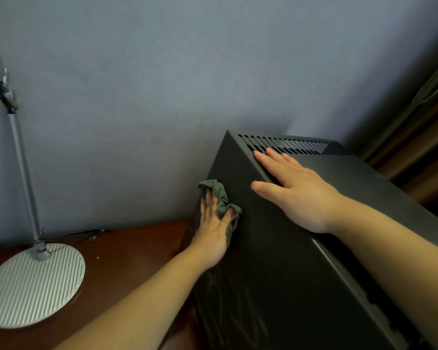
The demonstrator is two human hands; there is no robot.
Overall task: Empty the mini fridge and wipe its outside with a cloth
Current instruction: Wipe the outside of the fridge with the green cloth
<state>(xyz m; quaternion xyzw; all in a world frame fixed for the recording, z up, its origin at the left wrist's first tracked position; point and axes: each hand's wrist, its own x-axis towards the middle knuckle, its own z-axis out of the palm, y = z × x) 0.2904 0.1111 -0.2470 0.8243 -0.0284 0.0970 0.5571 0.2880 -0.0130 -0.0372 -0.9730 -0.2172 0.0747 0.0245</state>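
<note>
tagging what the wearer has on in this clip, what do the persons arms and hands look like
Both arms are bare as far as the frame shows: no sleeve on the left forearm or the right forearm. The left hand and right hand wear no gloves. No ring, watch or bracelet shows.

L hand (211, 231) presses cloth (221, 198) to fridge (276, 274) side; R hand (299, 195) flat atop.

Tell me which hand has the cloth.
The left hand, pressing the green cloth against the fridge side; the right hand lies flat and bare on top.
</note>
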